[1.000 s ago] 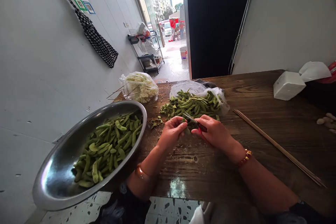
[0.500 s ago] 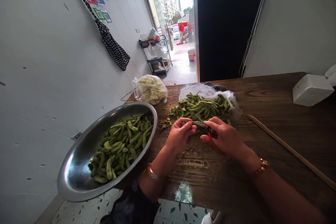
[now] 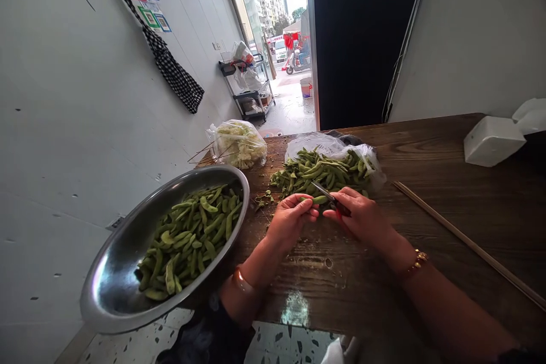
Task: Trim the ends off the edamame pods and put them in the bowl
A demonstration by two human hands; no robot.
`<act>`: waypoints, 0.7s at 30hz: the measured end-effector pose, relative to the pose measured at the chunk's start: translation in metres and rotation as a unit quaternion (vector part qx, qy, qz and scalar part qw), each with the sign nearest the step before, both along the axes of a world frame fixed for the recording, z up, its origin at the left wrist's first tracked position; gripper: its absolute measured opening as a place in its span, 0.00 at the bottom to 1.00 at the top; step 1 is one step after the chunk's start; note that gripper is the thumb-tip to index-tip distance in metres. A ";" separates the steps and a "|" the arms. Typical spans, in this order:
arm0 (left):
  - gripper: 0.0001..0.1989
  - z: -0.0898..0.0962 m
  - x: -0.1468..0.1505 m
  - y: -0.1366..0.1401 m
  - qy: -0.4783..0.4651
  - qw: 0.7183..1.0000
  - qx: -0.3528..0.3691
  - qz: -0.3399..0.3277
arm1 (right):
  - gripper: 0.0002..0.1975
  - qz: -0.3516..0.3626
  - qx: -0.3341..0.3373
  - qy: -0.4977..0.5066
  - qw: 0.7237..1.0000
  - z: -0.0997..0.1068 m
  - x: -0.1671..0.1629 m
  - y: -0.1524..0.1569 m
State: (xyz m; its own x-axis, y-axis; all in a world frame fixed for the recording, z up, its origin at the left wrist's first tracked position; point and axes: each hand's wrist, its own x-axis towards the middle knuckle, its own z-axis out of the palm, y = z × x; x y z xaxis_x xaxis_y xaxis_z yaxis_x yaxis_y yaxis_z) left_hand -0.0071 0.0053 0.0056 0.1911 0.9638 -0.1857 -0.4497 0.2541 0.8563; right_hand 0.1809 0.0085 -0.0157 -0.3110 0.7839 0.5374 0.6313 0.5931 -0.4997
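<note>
Pinched in the fingers of my left hand (image 3: 292,217) is a green edamame pod (image 3: 319,199), its far end pointing to the right. My right hand (image 3: 362,213) is closed round a pair of scissors (image 3: 326,192) with red on the handles; the blades reach up and left beside the pod. Just beyond both hands lies a heap of edamame pods (image 3: 318,170) on a clear plastic bag (image 3: 305,144). To the left of my left hand, a large steel basin (image 3: 115,273) holds many more pods (image 3: 187,239).
A bag of cauliflower (image 3: 239,145) sits behind the basin on the wooden table (image 3: 426,227). Long wooden sticks (image 3: 464,239) lie at the right, and a white box (image 3: 492,141) stands near the right edge. Beyond the table is a cart (image 3: 249,88) by the doorway.
The scissor blades have shifted and now show more clearly above the pod, which is more visible between my hands. The whole view has shifted slightly. A scooter now appears outside the door.
</note>
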 end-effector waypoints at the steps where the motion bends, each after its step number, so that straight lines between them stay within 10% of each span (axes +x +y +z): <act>1: 0.16 0.000 0.000 0.001 0.001 1.000 0.001 0.003 | 0.16 0.001 -0.003 0.001 1.000 0.000 0.000 0.000; 21: 0.17 -0.003 -0.001 0.000 0.010 1.000 0.002 0.005 | 0.15 -0.011 0.004 -0.040 0.999 0.003 -0.003 -0.003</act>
